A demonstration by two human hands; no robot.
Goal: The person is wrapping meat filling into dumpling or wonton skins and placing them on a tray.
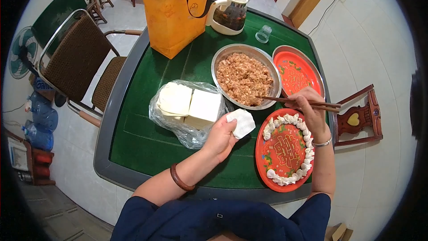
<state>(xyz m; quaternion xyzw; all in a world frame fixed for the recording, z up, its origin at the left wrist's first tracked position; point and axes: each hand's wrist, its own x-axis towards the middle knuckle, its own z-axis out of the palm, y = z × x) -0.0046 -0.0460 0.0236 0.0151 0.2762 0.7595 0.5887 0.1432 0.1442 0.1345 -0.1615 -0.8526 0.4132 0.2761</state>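
Note:
A thin white dough wrapper (245,124) lies across the fingers of my left hand (222,136), its edge pinched under the thumb. My right hand (308,108) grips a pair of brown chopsticks (284,99), whose tips touch the near right part of the minced meat filling (244,77). That filling sits in a round steel bowl (219,53). Left of my left hand, two stacks of wrappers (204,104) rest in an opened clear plastic bag (187,137). Below my right hand, a red oval tray (262,174) carries a curved row of wrapped dumplings (307,164) along its rim.
Another red tray (284,60) lies in a steel dish at the table's right. Farther back stand an orange bag (174,16), a glass kettle (230,15) of dark liquid and clear plastic cups (263,34). Chairs (77,53) flank the green-topped table (140,160).

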